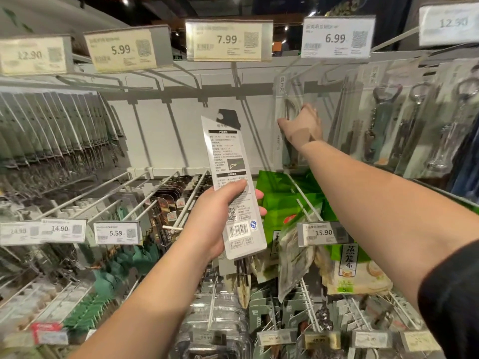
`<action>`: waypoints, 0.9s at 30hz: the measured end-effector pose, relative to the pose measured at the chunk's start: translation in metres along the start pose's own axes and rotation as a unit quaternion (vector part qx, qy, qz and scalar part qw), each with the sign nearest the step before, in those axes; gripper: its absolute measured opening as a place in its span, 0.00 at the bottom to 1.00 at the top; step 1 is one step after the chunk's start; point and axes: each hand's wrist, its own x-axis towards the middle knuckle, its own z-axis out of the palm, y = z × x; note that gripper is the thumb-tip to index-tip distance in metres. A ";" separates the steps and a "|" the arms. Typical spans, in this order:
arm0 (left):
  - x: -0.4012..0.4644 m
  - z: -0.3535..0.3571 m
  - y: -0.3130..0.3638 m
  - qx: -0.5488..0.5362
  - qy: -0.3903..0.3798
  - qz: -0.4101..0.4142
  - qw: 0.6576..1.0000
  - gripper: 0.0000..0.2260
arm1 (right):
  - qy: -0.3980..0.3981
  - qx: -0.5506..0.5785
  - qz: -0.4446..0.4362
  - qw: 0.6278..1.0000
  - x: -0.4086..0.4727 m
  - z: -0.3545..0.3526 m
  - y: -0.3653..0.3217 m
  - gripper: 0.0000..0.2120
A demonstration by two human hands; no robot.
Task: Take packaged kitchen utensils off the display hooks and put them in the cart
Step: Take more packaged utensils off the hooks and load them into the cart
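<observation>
**Pulling carded utensils off the hooks**

Working left to right: the left hand (217, 216) is clamped round the lower half of a long flat pack (233, 182), thumb across its back and fingertips curling round the right edge, holding it upright and clear of the hooks. It looks light and stiff enough to stand by itself, though glossy, so a grip low on the card seems sound. Its back carries a barcode, a QR code and a blue "QS" mark; the finer print is too small to read.

Further right and farther off, the right hand (303, 125) reaches to a hanging pack (287, 120) under the "6.99" tag (337, 37); its fingers are hidden, so whether it grips I cannot tell. Other tags read 5.99, 7.99, 15.90. No cart is in view.
</observation>
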 end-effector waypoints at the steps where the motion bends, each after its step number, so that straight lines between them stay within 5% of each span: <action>1: 0.000 0.000 0.001 -0.002 0.002 0.000 1.000 0.09 | 0.003 0.000 0.002 1.000 0.001 0.002 0.000 0.36; 21: -0.018 -0.006 -0.001 0.004 0.016 -0.007 1.000 0.07 | 0.006 0.007 0.021 1.000 -0.023 -0.015 -0.008 0.38; 27: -0.024 -0.009 -0.006 0.058 0.035 0.018 0.998 0.09 | -0.074 0.122 -0.045 0.989 -0.102 -0.055 -0.029 0.17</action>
